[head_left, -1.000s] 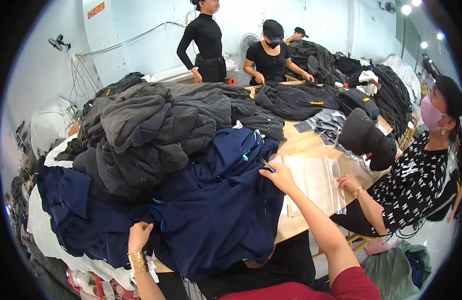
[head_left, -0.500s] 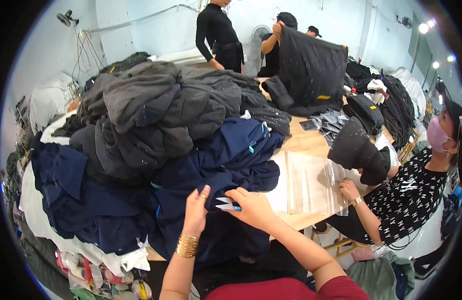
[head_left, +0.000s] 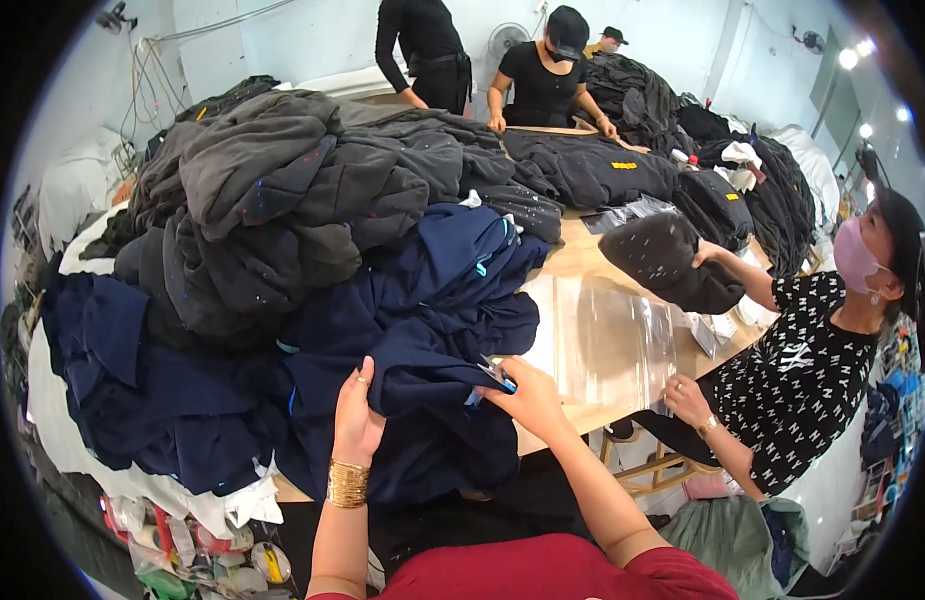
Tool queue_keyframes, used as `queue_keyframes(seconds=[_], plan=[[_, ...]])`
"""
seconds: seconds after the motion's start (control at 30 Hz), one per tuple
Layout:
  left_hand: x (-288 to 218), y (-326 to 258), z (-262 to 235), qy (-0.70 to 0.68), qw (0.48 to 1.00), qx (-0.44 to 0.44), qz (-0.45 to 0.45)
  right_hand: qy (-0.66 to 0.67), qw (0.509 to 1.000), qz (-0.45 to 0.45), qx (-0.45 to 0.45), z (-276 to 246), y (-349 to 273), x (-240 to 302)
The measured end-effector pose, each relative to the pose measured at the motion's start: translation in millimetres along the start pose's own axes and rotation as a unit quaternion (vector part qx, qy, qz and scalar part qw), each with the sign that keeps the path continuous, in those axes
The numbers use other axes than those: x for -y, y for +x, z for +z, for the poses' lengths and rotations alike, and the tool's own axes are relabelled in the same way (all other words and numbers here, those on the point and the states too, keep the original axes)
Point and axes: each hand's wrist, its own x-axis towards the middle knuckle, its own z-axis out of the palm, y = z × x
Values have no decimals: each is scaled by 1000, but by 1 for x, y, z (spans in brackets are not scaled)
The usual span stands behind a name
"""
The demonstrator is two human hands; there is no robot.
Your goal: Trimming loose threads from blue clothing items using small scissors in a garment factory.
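Observation:
My left hand (head_left: 359, 412) is closed on a fold of a navy garment (head_left: 422, 372), thumb pointing up. The fold stretches across to my right hand (head_left: 530, 398), which grips small thread snips (head_left: 500, 376) with blue handles and silver blades. The blades point up and left, close to the garment's edge. A bit of light blue shows at the cloth just under my right fingers; I cannot make out whether they pinch the cloth too. The rest of the garment merges into a navy heap on the table before me.
Dark grey garments (head_left: 272, 170) form a tall pile beyond the navy heap. Clear plastic bags (head_left: 617, 335) lie on the wooden table (head_left: 572, 262) to the right. A co-worker there holds a dark bundled garment (head_left: 667, 262). Across the table, another person bends over a black garment (head_left: 592, 168).
My hands have moved apart, the right one rightward with the snips, drawing out the navy cloth. The person across has lowered the black garment onto the table. The right co-worker's bundle has shifted left.

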Motion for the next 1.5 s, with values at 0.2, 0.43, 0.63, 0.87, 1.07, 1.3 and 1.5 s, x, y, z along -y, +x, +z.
queue_keyframes(seconds=[0.2, 0.43, 0.63, 0.87, 1.07, 1.3, 1.5], plan=[[-5, 6, -4, -20, 999, -33, 7, 10, 998, 58, -5, -2, -5, 3], [-9, -12, -20, -12, 1000, -17, -18, 95, 990, 93, -44, 4, -15, -19], [-5, -16, -38, 27, 996, -89, -19, 351, 931, 92, -22, 3, -15, -16], [0, -15, -69, 242, 959, -102, 109, 376, 899, 150, 168, -20, -11, 11], [7, -13, -84, 465, 829, -179, 254, 378, 897, 206, 97, -3, -21, 6], [19, -48, -8, 706, 599, -4, 378, 250, 954, 160, 44, 17, -34, -23], [20, -24, -40, 693, 607, -54, 386, 261, 951, 168, 13, 23, -27, -33]])
